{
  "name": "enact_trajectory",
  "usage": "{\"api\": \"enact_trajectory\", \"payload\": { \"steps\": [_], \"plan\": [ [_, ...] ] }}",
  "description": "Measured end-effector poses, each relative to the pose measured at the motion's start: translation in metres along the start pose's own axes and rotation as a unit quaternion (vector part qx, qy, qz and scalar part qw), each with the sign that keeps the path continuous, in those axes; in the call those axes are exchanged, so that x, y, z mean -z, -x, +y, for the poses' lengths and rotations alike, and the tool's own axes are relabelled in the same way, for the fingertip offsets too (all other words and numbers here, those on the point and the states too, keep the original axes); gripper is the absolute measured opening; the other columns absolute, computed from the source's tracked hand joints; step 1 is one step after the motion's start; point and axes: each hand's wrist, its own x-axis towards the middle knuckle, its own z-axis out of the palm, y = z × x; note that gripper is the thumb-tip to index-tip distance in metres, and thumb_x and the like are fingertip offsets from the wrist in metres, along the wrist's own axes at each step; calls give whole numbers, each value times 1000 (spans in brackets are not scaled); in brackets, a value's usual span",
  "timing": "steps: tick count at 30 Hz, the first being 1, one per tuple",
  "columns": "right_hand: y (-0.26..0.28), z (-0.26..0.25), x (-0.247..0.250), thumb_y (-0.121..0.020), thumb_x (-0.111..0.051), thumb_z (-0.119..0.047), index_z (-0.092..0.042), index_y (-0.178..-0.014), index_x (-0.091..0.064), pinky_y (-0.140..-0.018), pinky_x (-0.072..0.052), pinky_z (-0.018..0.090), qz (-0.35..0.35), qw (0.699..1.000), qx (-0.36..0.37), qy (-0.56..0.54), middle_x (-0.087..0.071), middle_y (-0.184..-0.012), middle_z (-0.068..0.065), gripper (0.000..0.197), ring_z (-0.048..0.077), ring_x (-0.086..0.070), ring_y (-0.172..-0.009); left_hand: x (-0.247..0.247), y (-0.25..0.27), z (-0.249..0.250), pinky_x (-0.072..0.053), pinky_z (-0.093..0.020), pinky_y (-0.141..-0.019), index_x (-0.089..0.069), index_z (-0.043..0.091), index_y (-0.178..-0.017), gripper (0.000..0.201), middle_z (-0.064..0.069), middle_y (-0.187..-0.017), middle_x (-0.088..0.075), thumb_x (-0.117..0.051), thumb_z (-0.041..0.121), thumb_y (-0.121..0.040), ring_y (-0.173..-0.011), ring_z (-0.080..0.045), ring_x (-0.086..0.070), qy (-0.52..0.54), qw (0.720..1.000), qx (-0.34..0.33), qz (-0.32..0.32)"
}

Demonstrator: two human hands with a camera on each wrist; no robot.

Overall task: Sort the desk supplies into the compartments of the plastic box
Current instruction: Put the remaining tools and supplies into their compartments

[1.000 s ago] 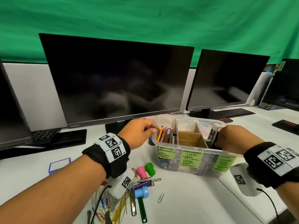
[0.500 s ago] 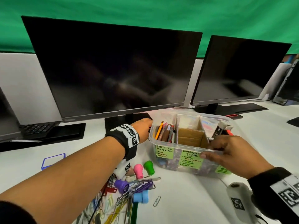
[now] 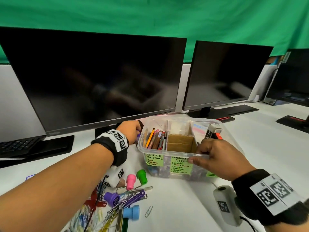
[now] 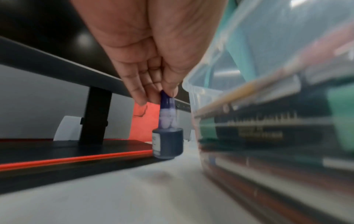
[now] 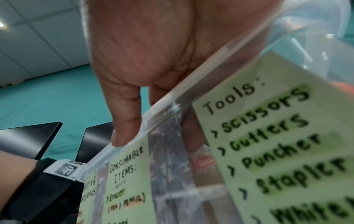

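The clear plastic box (image 3: pixel 158 152) stands mid-desk with green labels for writing materials, consumable items and tools. Pens and pencils (image 3: pixel 156 138) fill its left compartment; a cardboard insert (image 3: pixel 181 144) sits in the middle one. My left hand (image 3: pixel 138 133) is down at the box's far left corner. In the left wrist view its fingertips (image 4: pixel 139 100) pinch the cap of a small dark blue bottle (image 4: pixel 167 142) beside the box wall (image 4: pixel 268 60). My right hand (image 3: pixel 195 156) grips the box's front rim (image 5: pixel 210 60), thumb (image 5: pixel 122 136) outside, fingers inside.
A heap of loose supplies (image 3: pixel 120 201) lies front left: pink, green, purple and blue rubber pieces, paper clips, binder clips. Two dark monitors (image 3: pixel 100 77) stand close behind the box, their black bases (image 4: pixel 76 150) on the desk. A keyboard (image 3: pixel 18 146) is far left.
My left hand dropped from above the pen compartment to the desk behind the box's left corner and took the bottle's cap. My right hand shifted from the box's right side to its front rim.
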Motion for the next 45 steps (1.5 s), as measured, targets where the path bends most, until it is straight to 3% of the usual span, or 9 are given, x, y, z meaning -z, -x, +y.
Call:
{"api": "enact_trajectory", "payload": {
  "steps": [4,11,15,20,25,31,34,39,45],
  "plan": [
    [2,-4,1,-76,-65,-57,-32,-62,-56,-59,-47,24,-1,1000,-14,1,-60,-73,-8,30,5,-57,-69,37,11,-3,-47,-31,-89,-63,14,-111,22,-9,-109,-66,-49,14,-94,-101,-24,-61,28,997,10,70],
    [1,-5,2,-78,-70,-44,-23,-71,-71,-65,-55,33,42,989,-56,-128,-70,-70,-2,23,17,-65,-70,97,56,9,-44,-18,-62,-60,20,-104,17,2,-94,-64,-47,14,-96,-72,-8,-57,103,985,-73,117],
    [3,-27,-1,-78,-73,-31,-24,-78,-71,-56,-49,11,103,968,-28,-226,-70,-76,-6,7,4,-65,-67,104,87,29,-56,-30,-81,-60,27,-93,17,8,-87,-65,-52,11,-94,-81,-9,-64,187,970,-138,71],
    [2,-65,-7,-79,-72,-31,-22,-111,-68,-85,-54,20,22,954,9,-298,-72,-101,-6,34,1,-68,-92,94,109,54,-52,-23,-80,-64,23,-96,18,15,-78,-61,-53,9,-93,-74,-2,-59,219,956,-188,48],
    [-1,-82,-5,-87,-64,-13,-17,-88,-70,-70,-56,21,27,918,20,-395,-71,-81,7,7,11,-67,-72,84,116,70,-46,-15,-69,-63,25,-98,17,16,-78,-58,-54,12,-93,-74,-1,-56,212,952,-215,42],
    [-4,-52,11,-87,-65,-12,-22,-84,-67,-64,-51,14,103,929,-47,-352,-69,-77,-3,10,1,-64,-66,72,107,60,-46,-21,-81,-61,26,-109,19,10,-104,-61,-58,21,-91,-93,-8,-56,83,966,-242,36],
    [-9,-17,26,-85,-68,-12,-22,-80,-65,-67,-54,27,183,921,-115,-324,-66,-79,-1,12,15,-63,-73,61,100,47,-45,-24,-87,-63,27,-111,21,8,-114,-63,-58,26,-90,-104,-13,-58,-12,978,-207,-30],
    [-16,19,30,-79,-74,-5,-15,-73,-63,-73,-58,40,82,955,-191,-214,-64,-72,8,16,24,-61,-67,45,98,33,-44,-27,-90,-64,23,-114,24,2,-113,-68,-50,29,-95,-107,-17,-60,-57,974,-202,-84],
    [-27,11,31,-78,-74,-16,-15,-68,-66,-67,-44,26,-20,980,-196,27,-62,-69,2,13,24,-59,-76,36,101,28,-43,-25,-91,-65,23,-116,25,4,-114,-68,-49,28,-97,-107,-13,-59,-5,979,-192,-71]
  ]
}}
